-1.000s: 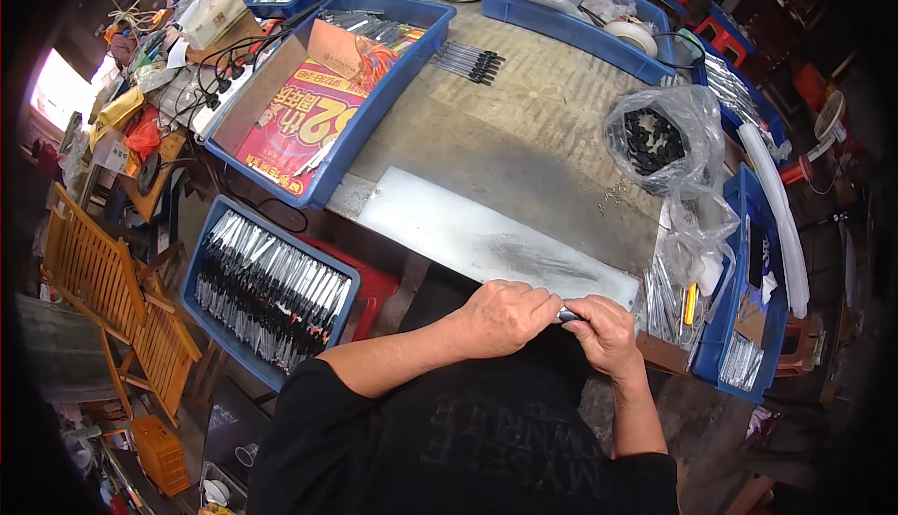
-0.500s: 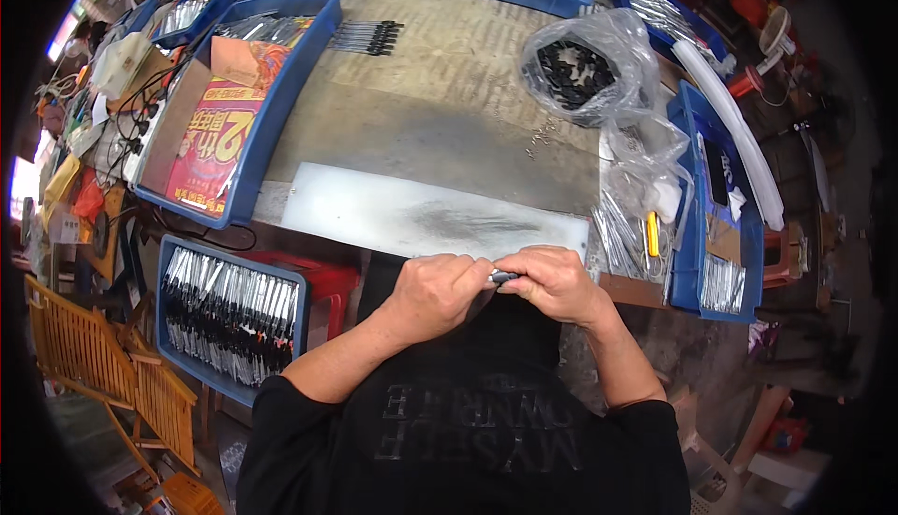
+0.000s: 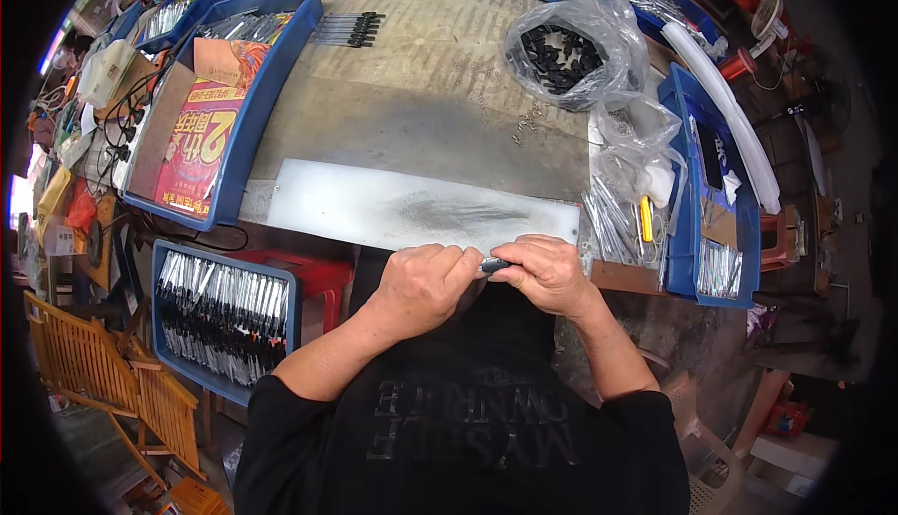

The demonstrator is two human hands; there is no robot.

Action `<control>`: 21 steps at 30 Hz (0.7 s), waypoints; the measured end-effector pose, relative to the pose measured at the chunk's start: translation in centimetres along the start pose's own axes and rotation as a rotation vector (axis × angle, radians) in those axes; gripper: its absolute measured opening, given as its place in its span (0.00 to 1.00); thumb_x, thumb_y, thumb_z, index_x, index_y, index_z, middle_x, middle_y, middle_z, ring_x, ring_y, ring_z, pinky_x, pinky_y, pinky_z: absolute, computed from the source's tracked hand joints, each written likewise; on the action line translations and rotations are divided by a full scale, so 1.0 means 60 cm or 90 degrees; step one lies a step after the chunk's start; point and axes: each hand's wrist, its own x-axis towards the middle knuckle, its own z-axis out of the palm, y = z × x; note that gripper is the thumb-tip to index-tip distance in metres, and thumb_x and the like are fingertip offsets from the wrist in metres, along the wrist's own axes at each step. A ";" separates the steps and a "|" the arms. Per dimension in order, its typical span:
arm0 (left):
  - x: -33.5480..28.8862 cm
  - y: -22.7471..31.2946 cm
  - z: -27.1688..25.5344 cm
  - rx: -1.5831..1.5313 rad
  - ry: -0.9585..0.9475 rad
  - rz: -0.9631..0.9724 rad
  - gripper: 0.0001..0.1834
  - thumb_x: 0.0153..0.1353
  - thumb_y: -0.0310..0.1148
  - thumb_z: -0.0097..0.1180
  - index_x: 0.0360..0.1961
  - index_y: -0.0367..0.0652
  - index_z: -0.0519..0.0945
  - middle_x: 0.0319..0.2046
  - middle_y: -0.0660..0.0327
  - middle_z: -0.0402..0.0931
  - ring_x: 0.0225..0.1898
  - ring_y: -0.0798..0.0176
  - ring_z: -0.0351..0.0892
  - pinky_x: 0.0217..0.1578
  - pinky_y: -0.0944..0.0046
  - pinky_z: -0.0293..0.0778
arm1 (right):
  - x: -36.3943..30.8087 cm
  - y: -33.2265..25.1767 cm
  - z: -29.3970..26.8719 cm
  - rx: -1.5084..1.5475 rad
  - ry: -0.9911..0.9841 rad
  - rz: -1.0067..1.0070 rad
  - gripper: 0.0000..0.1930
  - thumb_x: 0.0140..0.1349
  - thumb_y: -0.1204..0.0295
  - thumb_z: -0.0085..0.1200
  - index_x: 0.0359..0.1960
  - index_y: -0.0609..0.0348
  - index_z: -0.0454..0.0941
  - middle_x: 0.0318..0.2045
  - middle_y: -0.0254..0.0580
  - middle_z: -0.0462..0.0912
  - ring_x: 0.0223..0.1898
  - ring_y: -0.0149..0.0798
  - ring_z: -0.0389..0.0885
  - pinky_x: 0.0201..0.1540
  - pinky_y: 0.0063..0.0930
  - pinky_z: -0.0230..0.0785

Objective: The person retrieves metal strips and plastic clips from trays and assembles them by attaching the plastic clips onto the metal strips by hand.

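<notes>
Close to the table's near edge, my left hand (image 3: 426,289) and my right hand (image 3: 544,275) meet, both closed on a pen (image 3: 494,264). Only a short dark and silver stretch of it shows between my fingers; the rest is hidden. Just beyond my hands lies a white board (image 3: 355,199) with dark smudges. A clear plastic bag (image 3: 629,52) of small black parts (image 3: 561,61) stands open at the far right of the tabletop. Several pens (image 3: 346,29) lie in a row at the far left.
Left of me, a blue tray (image 3: 294,314) holds many pens. Above it, a larger blue tray (image 3: 245,155) contains printed cardboard. Silver tubes (image 3: 608,225) and a yellow cutter (image 3: 645,218) lie at the right, beside another blue tray (image 3: 686,262). A red stool (image 3: 327,276) stands near the left tray.
The whole view has shifted a little, so the table things appear slightly further left and up. Both hands keep their grip on the pen, with little visible difference in pose.
</notes>
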 end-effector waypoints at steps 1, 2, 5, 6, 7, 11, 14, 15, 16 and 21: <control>0.002 0.002 -0.002 0.006 -0.005 0.004 0.09 0.47 0.31 0.54 0.29 0.41 0.71 0.15 0.63 0.64 0.16 0.64 0.69 0.15 0.66 0.65 | 0.001 -0.002 0.000 0.000 -0.001 0.001 0.10 0.46 0.71 0.59 0.30 0.63 0.76 0.19 0.40 0.76 0.20 0.40 0.75 0.24 0.28 0.66; 0.003 0.003 -0.002 0.012 -0.010 0.009 0.09 0.47 0.31 0.54 0.29 0.40 0.71 0.15 0.63 0.64 0.16 0.65 0.69 0.15 0.66 0.65 | 0.004 -0.005 0.000 -0.017 -0.004 -0.008 0.10 0.47 0.71 0.59 0.29 0.62 0.76 0.18 0.40 0.75 0.20 0.40 0.75 0.23 0.28 0.66; 0.000 0.001 0.002 0.013 0.001 0.015 0.09 0.47 0.31 0.54 0.29 0.40 0.71 0.15 0.63 0.63 0.16 0.65 0.69 0.15 0.67 0.65 | 0.003 -0.005 0.003 -0.031 -0.006 -0.021 0.09 0.47 0.71 0.59 0.29 0.62 0.75 0.17 0.40 0.74 0.19 0.40 0.74 0.22 0.28 0.65; -0.001 0.001 0.002 0.012 0.001 0.015 0.09 0.47 0.31 0.54 0.29 0.40 0.71 0.15 0.63 0.63 0.16 0.65 0.69 0.15 0.67 0.65 | 0.001 -0.004 0.003 -0.028 -0.005 -0.024 0.09 0.48 0.71 0.58 0.29 0.62 0.75 0.17 0.40 0.73 0.19 0.40 0.74 0.22 0.28 0.65; -0.001 0.000 0.003 0.010 0.003 0.017 0.09 0.47 0.31 0.54 0.29 0.40 0.71 0.15 0.64 0.63 0.16 0.66 0.68 0.15 0.67 0.65 | 0.001 -0.003 0.004 -0.029 -0.005 -0.023 0.09 0.48 0.71 0.58 0.29 0.62 0.75 0.17 0.40 0.73 0.19 0.40 0.74 0.22 0.28 0.65; 0.002 0.000 -0.002 0.008 -0.006 0.028 0.09 0.47 0.32 0.54 0.29 0.41 0.71 0.15 0.64 0.63 0.16 0.67 0.68 0.15 0.68 0.65 | -0.001 -0.001 0.003 0.019 -0.009 0.007 0.10 0.47 0.70 0.59 0.29 0.63 0.76 0.16 0.40 0.74 0.18 0.39 0.73 0.22 0.27 0.65; 0.008 -0.001 -0.005 -0.023 -0.006 0.039 0.09 0.44 0.28 0.57 0.28 0.39 0.72 0.14 0.62 0.64 0.15 0.63 0.68 0.14 0.66 0.64 | -0.008 0.004 0.003 0.036 0.000 0.020 0.10 0.46 0.71 0.60 0.28 0.64 0.76 0.16 0.41 0.74 0.18 0.39 0.74 0.21 0.27 0.65; 0.010 -0.001 -0.005 -0.024 -0.006 0.039 0.09 0.44 0.28 0.57 0.28 0.39 0.72 0.14 0.62 0.64 0.15 0.63 0.68 0.14 0.66 0.64 | -0.010 0.005 0.003 0.025 0.017 0.010 0.11 0.46 0.71 0.60 0.28 0.64 0.77 0.17 0.41 0.75 0.18 0.38 0.74 0.21 0.26 0.65; 0.011 0.000 -0.006 -0.019 -0.010 0.030 0.09 0.44 0.28 0.57 0.28 0.39 0.72 0.14 0.63 0.64 0.14 0.63 0.69 0.15 0.66 0.64 | -0.010 0.004 0.003 0.024 0.017 0.011 0.11 0.46 0.71 0.60 0.28 0.64 0.77 0.17 0.41 0.75 0.18 0.38 0.74 0.21 0.26 0.65; 0.011 0.001 -0.002 -0.020 0.007 0.003 0.09 0.45 0.29 0.57 0.27 0.39 0.72 0.13 0.63 0.64 0.15 0.62 0.69 0.15 0.66 0.65 | -0.011 0.004 0.011 -0.002 0.091 -0.006 0.11 0.44 0.72 0.62 0.28 0.66 0.76 0.16 0.43 0.74 0.18 0.39 0.73 0.21 0.27 0.65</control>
